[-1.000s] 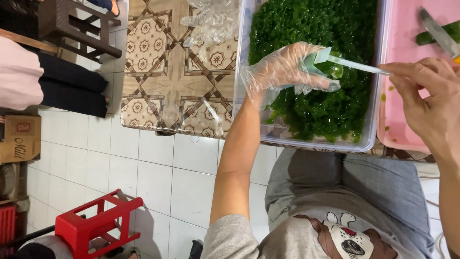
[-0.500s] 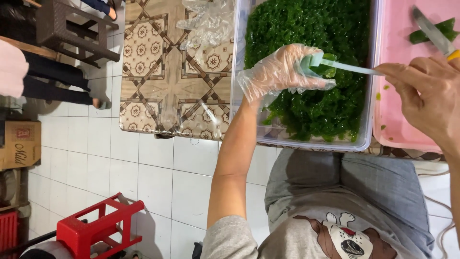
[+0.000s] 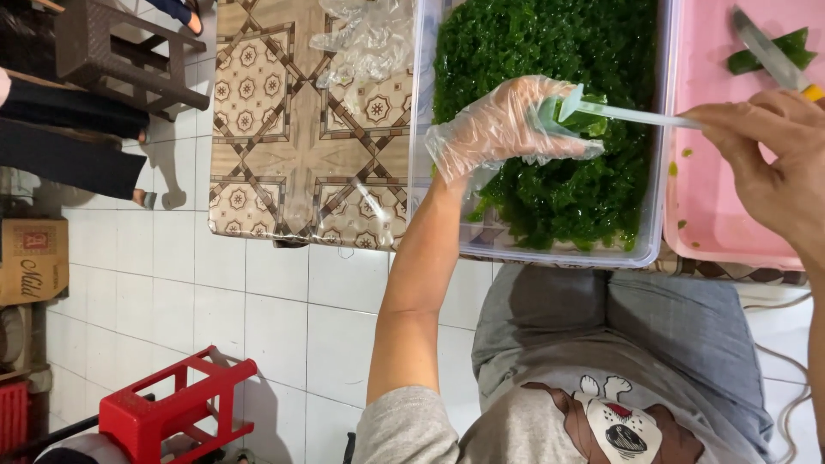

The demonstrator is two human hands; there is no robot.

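While the gloved left hand (image 3: 503,129) pinches it, the pale funnel (image 3: 567,110) looks green-smeared; right hand (image 3: 769,163) grips its stem.

A patterned brown tablecloth (image 3: 292,163) covered the surface. On it, toward the far edge, lay crumpled clear plastic (image 3: 365,39). Beyond the tablecloth's left edge stood a dark brown stool (image 3: 112,51). On the white tiled floor (image 3: 249,309) below the tablecloth sat a red stool (image 3: 172,408), and a cardboard box (image 3: 33,259) lay further left.
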